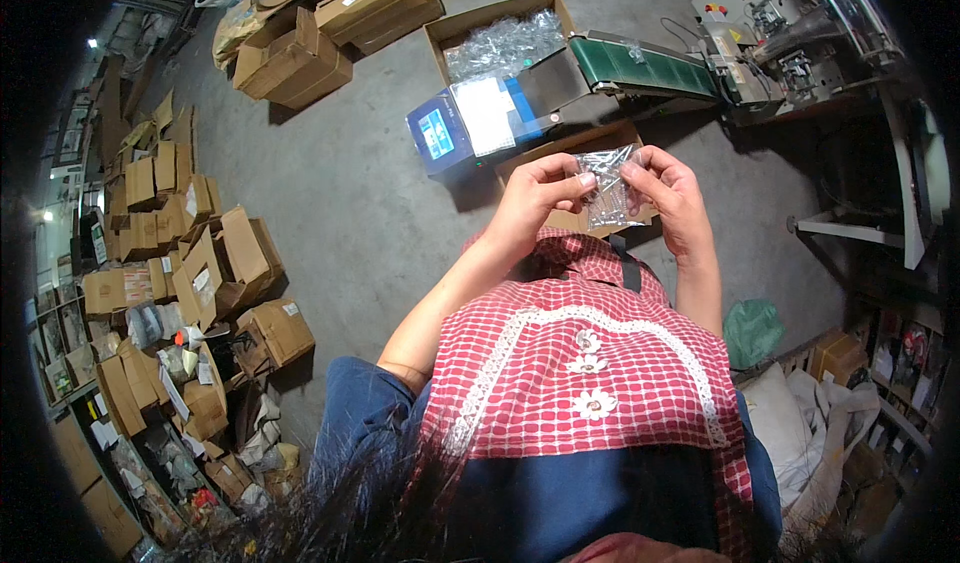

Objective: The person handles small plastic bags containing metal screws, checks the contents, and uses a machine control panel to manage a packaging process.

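Seen from the head camera, both hands are raised in front of the person's chest, above a red-and-white checked apron (590,363) with a white lace border and three small white flowers down the middle.

The left hand (535,198) has its fingers curled in, thumb and fingertips pinched on the upper left edge of a small clear plastic bag (608,188) holding silvery metal parts. The right hand (672,191) is likewise closed around the bag's upper right edge, fingers bent and thumb pressed against the plastic. So the bag hangs between the two hands, gripped by both at its top, with its lower part free just above the apron's top edge. What exactly the metal parts are is too small to tell.

Directly beyond the hands, on the grey concrete floor, stands an open brown carton (560,148), mostly hidden by the hands and bag. Behind that sits a blue device with a small lit screen (440,135), and further back another open cardboard box of clear bagged parts (505,43). A green conveyor belt (650,68) slopes down towards that box from a grey machine (770,23) at upper right.

Along the left side many brown cardboard boxes (190,263) are stacked and scattered, some open
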### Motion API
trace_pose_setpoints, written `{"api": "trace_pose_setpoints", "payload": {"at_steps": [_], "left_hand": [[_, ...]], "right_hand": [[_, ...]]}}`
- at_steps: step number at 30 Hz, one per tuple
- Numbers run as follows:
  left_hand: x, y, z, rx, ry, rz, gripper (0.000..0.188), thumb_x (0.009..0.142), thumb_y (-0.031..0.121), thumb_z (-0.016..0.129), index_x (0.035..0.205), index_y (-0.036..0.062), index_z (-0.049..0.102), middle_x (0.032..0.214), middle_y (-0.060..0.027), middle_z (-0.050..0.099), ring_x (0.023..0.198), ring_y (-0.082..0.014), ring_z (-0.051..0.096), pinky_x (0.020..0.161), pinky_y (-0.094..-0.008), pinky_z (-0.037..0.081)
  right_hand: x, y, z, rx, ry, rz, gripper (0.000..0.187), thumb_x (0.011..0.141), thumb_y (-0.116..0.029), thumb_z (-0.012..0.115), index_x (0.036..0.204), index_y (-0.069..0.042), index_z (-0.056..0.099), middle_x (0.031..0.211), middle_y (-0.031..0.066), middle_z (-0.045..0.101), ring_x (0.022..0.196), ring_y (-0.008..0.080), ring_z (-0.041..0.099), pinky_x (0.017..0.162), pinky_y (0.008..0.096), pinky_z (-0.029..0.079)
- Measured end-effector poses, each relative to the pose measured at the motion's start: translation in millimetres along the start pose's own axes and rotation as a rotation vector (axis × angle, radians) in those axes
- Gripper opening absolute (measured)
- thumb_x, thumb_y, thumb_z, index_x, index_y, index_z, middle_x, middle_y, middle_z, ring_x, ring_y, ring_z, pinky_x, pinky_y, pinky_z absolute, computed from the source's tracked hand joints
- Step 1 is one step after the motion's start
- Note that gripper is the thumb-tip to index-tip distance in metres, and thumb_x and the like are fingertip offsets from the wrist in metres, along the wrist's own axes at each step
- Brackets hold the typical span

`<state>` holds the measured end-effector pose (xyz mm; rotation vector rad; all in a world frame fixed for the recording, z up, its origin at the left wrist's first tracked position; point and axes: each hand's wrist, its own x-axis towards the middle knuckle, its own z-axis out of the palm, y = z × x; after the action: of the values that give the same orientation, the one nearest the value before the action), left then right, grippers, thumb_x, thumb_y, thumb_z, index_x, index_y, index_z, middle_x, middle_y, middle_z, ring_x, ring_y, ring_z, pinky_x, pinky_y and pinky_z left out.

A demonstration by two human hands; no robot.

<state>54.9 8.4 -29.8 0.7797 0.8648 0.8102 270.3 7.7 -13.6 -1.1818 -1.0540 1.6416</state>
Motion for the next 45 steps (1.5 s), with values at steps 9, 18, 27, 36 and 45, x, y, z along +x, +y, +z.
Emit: {"api": "trace_pose_setpoints", "payload": {"at_steps": [9,18,27,36,45], "left_hand": [[0.1,-9.3,5.4,-0.067,0.057,0.046,0.033,0.092,0.014,0.067,0.12,-0.0009,0.06,0.098,-0.0043,0.066,0.087,-0.0103,0.061,0.076,-0.0259,0.049],[-2.1,-3.2,3.8,-0.076,0.037,0.118,0.037,0.084,0.005,0.072,0.118,-0.0021,0.059,0.102,-0.007,0.068,0.092,-0.0136,0.064,0.084,-0.0289,0.05],[-0.7,-10.4,-1.6,-0.054,0.031,0.016,0.032,0.09,0.018,0.068,0.116,-0.0002,0.062,0.102,-0.0064,0.068,0.089,-0.0137,0.062,0.082,-0.0296,0.048],[-1.7,-9.1,1.3,-0.029,0.017,-0.055,0.033,0.093,0.021,0.066,0.117,-0.0005,0.064,0.098,-0.0044,0.067,0.082,-0.0104,0.061,0.071,-0.0242,0.048],[-5.4,1.0,6.5,-0.164,0.039,-0.075,0.048,0.087,0.017,0.072,0.128,-0.0015,0.055,0.105,-0.0095,0.067,0.088,-0.0141,0.063,0.074,-0.0272,0.051]], "right_hand": [[3.7,10.1,4.4,0.005,0.025,-0.043,0.023,0.088,-0.011,0.07,0.107,-0.003,0.059,0.09,0.003,0.065,0.077,0.0078,0.062,0.065,0.0232,0.052],[4.8,3.6,-2.6,-0.011,-0.035,0.042,0.022,0.086,-0.007,0.073,0.104,-0.001,0.062,0.087,0.0031,0.065,0.069,0.0089,0.062,0.06,0.0232,0.052],[5.3,13.7,0.6,0.027,-0.006,-0.091,0.02,0.083,-0.004,0.074,0.099,-0.002,0.061,0.091,0.0026,0.065,0.082,0.0093,0.063,0.072,0.0225,0.05],[-0.4,-0.6,5.1,0.054,-0.017,0.026,0.036,0.084,-0.005,0.072,0.116,-0.002,0.054,0.086,0.0037,0.067,0.074,0.0092,0.064,0.065,0.0213,0.049],[2.5,1.6,6.7,0.102,0.067,-0.06,0.051,0.084,0.001,0.067,0.131,-0.001,0.047,0.089,0.0059,0.067,0.078,0.0091,0.064,0.069,0.0215,0.05]]}}
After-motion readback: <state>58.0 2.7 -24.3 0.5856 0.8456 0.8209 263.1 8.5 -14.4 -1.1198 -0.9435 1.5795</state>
